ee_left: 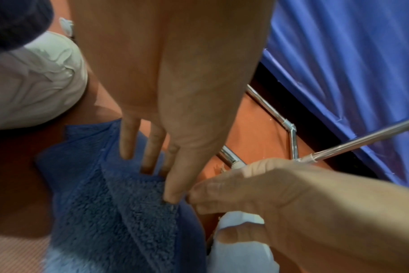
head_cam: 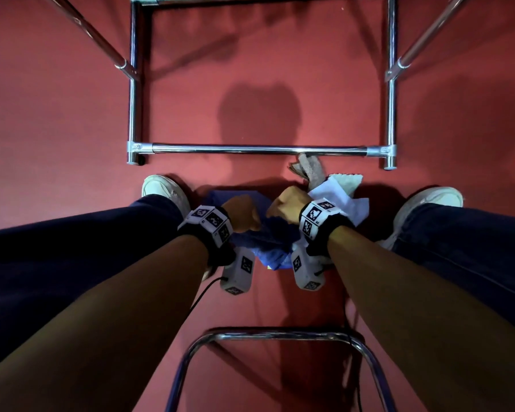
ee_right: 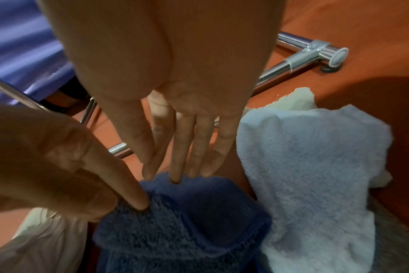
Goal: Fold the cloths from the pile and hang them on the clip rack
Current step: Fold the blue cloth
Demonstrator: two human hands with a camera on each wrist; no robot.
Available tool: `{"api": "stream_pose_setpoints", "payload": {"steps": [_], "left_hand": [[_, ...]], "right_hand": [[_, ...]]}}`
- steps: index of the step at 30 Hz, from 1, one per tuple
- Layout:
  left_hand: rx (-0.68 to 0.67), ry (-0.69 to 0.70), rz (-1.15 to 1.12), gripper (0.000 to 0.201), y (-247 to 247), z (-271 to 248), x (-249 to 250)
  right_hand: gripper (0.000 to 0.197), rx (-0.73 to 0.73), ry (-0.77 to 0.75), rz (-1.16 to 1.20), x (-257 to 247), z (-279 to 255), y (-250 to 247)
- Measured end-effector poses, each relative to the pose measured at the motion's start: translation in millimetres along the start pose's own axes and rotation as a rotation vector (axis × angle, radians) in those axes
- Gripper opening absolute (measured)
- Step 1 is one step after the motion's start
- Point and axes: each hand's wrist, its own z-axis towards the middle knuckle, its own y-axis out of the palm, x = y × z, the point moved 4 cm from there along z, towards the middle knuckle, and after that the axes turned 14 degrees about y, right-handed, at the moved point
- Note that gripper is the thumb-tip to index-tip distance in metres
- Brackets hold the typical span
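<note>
While both hands work: they meet over the floor [head_cam: 72, 114], between the shoes.
Left hand [head_cam: 243, 214]: pinches the dark blue cloth [head_cam: 268, 236].
Right hand [head_cam: 287, 203]: fingers on the same cloth's edge.
Pile [head_cam: 339, 191]: pale cloths, just beside, near the rack's [head_cam: 259, 149] bottom rail.

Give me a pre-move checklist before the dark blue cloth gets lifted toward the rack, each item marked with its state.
1. Left hand on the dark blue cloth: ok, thumb and fingertips pinch its upper edge.
2. Right hand on the same cloth: ok, fingertips at the edge.
3. Cloth folded evenly: cannot tell, it looks bunched between the hands.
4. Light blue cloth clear of the lift: ok, it lies beside the dark one.
5. Rack's lower bar free ahead: ok, nothing hangs on it.
6. Clips ready: cannot tell, none in view.
</note>
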Motion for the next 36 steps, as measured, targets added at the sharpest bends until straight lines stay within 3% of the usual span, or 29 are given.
{"api": "stream_pose_setpoints", "payload": {"steps": [3,5,8,10,13,18,22,26,30,36], "left_hand": [[0.150,0.002,-0.033,0.031,-13,-9,9],[0.216,0.026,-0.077,0.023,-25,-13,13],[0.345,0.099,-0.188,0.018,-51,-25,20],[0.315,0.132,-0.143,0.019,-63,-35,31],[0.369,0.186,-0.104,0.019,-92,-56,54],[0.460,0.246,0.038,0.023,-145,-105,93],[0.574,0.311,0.106,0.017,-173,-146,125],[0.681,0.318,0.248,0.025,-197,-184,153],[0.729,0.379,0.268,0.028,-210,-211,176],[0.863,0.447,0.149,0.013,-216,-217,184]], "right_hand": [[0.019,0.002,-0.006,-0.009,0,-9,-1],[0.026,0.018,-0.036,-0.010,-5,-17,-7],[0.020,0.024,-0.092,-0.085,-16,-32,-16],[0.019,0.091,-0.117,-0.114,-22,-40,-27],[0.031,0.197,-0.142,-0.058,-34,-65,-47],[0.008,0.272,-0.273,-0.037,-56,-130,-93],[0.014,0.402,-0.328,-0.001,-63,-176,-124],[0.028,0.465,-0.427,0.082,-73,-219,-147],[0.017,0.526,-0.498,0.232,-78,-251,-162],[0.026,0.506,-0.544,0.384,-87,-255,-178]]}}
